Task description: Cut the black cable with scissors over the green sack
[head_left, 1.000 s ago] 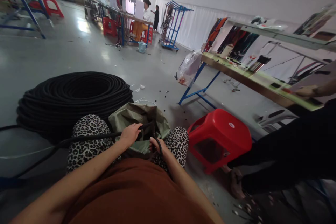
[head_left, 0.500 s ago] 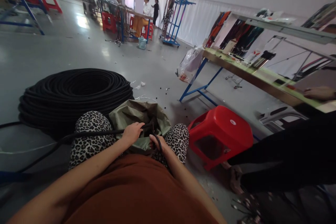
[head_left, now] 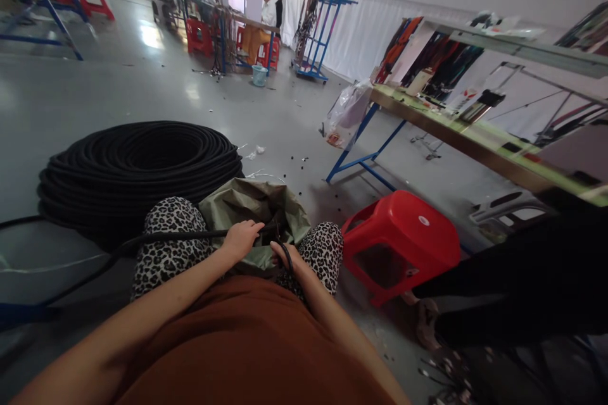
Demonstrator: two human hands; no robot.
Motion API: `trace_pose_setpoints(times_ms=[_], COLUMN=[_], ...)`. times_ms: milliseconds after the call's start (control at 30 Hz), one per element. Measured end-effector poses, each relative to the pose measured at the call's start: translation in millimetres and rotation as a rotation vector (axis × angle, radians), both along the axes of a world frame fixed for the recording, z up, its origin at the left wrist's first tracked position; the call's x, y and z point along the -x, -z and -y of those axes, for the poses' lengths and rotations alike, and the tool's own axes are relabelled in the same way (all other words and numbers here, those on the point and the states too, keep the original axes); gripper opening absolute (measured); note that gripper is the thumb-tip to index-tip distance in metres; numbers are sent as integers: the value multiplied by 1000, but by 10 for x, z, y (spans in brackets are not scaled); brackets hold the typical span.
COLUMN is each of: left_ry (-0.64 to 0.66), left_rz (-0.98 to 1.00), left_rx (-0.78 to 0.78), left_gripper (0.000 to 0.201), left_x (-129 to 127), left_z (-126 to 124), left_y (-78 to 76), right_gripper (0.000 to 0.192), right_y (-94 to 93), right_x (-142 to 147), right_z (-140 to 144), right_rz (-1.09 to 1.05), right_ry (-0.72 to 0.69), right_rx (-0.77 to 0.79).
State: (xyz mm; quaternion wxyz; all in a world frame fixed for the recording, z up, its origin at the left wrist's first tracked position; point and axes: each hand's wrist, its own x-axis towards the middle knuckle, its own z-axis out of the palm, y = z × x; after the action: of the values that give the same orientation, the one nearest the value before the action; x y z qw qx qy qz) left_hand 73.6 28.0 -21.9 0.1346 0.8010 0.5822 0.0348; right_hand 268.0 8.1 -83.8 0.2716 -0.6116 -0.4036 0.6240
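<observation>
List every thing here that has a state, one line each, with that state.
left hand: closed on the black cable
right hand: gripping a loop of the black cable
black cable: stretched across the lap, leading off to the left
cable coil: wound, lying flat on the floor
green bag: open, between the knees
red stool: upright, unoccupied
clear plastic bag: hanging at the table end
</observation>
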Motion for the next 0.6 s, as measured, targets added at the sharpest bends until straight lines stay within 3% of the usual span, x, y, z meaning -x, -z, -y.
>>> trace_pose_setpoints(times_ms=[600], left_ry=[-54], left_rz=[34], left_rx=[10], left_gripper=[40], left_x=[7], left_z=[-28], left_y=[6], right_gripper=[50], right_y=[129], right_x=[62], right_z=[-40], right_rz=[155], right_ry=[30], right_rx=[32])
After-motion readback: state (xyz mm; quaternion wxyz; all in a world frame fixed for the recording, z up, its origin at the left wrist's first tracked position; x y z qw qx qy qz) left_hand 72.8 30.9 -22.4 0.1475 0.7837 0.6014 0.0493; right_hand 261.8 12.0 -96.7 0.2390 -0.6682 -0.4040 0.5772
